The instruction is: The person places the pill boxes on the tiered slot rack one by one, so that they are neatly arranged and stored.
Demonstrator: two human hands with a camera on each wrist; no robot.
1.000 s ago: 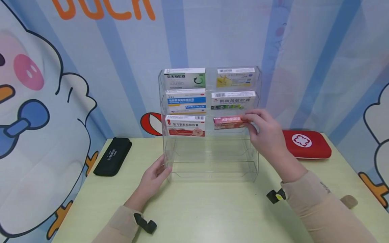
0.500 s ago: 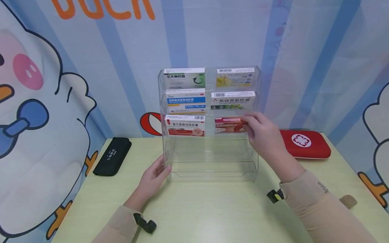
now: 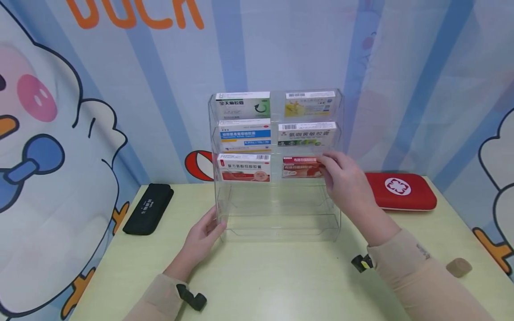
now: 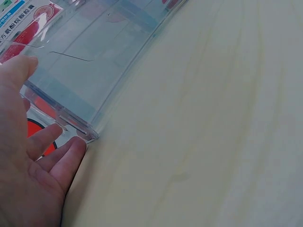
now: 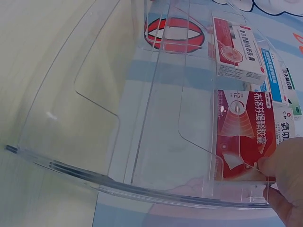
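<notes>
A clear tiered rack (image 3: 281,196) stands on the table, with medicine boxes in its upper three tiers. My right hand (image 3: 347,180) pinches the right end of a red medicine box (image 3: 299,167), which sits in the third tier. In the right wrist view, thumb and finger lie at the end of that red box (image 5: 244,135), inside the rack's side edge. My left hand (image 3: 202,236) holds the rack's lower left side, thumb in front. The left wrist view shows the fingers (image 4: 66,163) along the side panel, near its bottom corner. A white-and-red medicine box (image 3: 244,168) shares the third tier.
Several other boxes, such as a green-and-white one (image 3: 243,106) and a yellow one (image 3: 310,104), fill the upper tiers. A black case (image 3: 148,209) lies left, a red case (image 3: 401,191) right. A small brown object (image 3: 459,267) lies by the right sleeve. A printed curtain (image 3: 277,44) hangs behind.
The red medicine box has tipped so its front faces forward and settled slightly lower in the third tier, with the right hand still at its end. The left hand has stayed put.
</notes>
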